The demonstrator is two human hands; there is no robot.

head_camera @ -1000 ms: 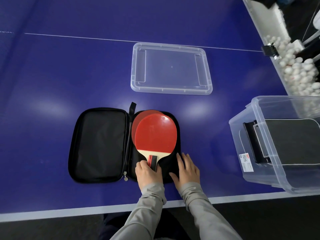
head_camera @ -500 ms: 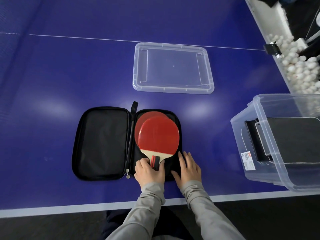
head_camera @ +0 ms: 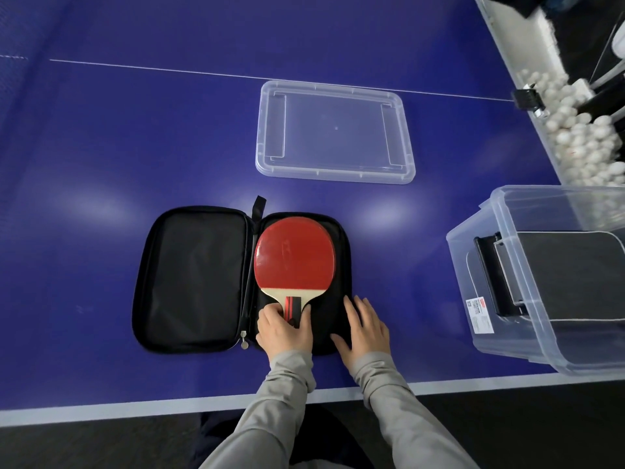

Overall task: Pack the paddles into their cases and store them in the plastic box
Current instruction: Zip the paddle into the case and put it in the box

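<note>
A black zip case (head_camera: 196, 282) lies open flat on the blue table. In its right half rests a red paddle (head_camera: 294, 253), stacked squarely on a second one whose edge barely shows. My left hand (head_camera: 284, 328) grips the paddle's handle at the case's near edge. Fingers straight, my right hand (head_camera: 363, 328) lies flat on the case's near right corner. At the right stands the clear plastic box (head_camera: 507, 275), with a packed black case (head_camera: 571, 275) inside it.
The box's clear lid (head_camera: 334, 132) lies on the table beyond the case. A bin of white balls (head_camera: 581, 130) runs along the far right edge. The table's white front edge (head_camera: 169, 401) is just below my wrists.
The top paddle has slid left and down until it covers the lower paddle almost fully. My right hand has stayed flat on the case.
</note>
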